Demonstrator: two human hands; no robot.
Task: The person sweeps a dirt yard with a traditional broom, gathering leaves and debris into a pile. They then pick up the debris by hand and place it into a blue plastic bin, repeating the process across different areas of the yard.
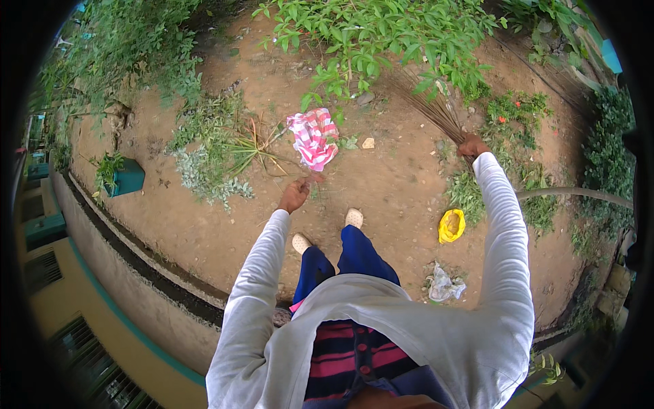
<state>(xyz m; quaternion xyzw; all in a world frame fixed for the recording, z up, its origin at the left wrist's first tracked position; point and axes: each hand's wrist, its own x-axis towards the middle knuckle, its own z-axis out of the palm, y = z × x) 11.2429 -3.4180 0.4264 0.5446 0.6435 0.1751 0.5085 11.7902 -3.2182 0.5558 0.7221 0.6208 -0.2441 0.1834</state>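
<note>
My right hand [473, 147] is wrapped round the bound end of a stick broom [436, 116], whose thin brown sticks fan out toward the leafy plant. My left hand [294, 195] is held low in front of me with its fingers curled. A blurred reddish patch lies at its fingertips, and I cannot make out what it is. Just beyond that hand is a crumpled pink-and-white striped plastic bag [313, 138]. I cannot tell whether the hand and the bag touch. Cut long-leaved stems [253, 151] lie left of the bag.
Loose greenery [208, 153] lies on the bare soil at left, near a teal planter [128, 178]. A yellow plastic bag [452, 225] and a whitish plastic bag [445, 283] lie at right. Leafy branches [381, 41] overhang the far side. A drain channel [157, 279] runs along the left.
</note>
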